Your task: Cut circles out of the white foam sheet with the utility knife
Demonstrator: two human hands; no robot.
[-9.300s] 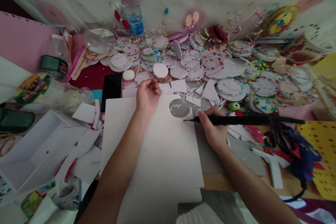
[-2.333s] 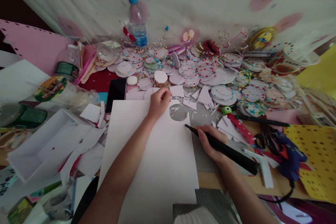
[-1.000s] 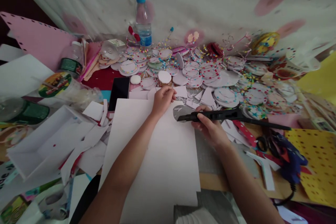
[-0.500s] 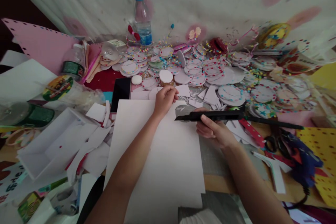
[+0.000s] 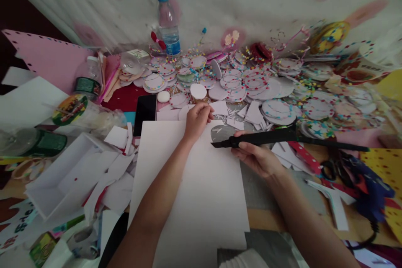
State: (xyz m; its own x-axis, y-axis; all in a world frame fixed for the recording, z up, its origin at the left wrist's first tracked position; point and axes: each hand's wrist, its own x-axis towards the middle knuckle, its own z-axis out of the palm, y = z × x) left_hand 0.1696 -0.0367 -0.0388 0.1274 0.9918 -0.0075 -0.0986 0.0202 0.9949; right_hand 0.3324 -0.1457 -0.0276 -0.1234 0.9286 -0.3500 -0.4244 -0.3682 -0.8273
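Note:
A large white sheet of board [image 5: 194,201] lies flat in front of me, with a rounded opening cut at its top right through which grey shows. My left hand [image 5: 198,119] rests at the sheet's top edge, fingers curled closed; what they hold, if anything, is hidden. In my right hand [image 5: 256,157] is a black utility knife [image 5: 266,137], its dark blade pointing left over the sheet beside the opening. Its long handle and a thin black rod stretch to the right. Under the sheet's right side is a grey cutting mat [image 5: 257,188].
Beyond the sheet lie several white discs with coloured dots [image 5: 278,111], paper scraps [image 5: 254,113] and a phone [image 5: 145,113]. A water bottle [image 5: 169,29] stands behind. At left is a white open box [image 5: 69,176]; at right, scissors [image 5: 329,170] and a blue glue gun [image 5: 370,184].
The knife has turned slightly in my right hand, its rear end now a little higher. My left hand stays in place. The view has shifted slightly.

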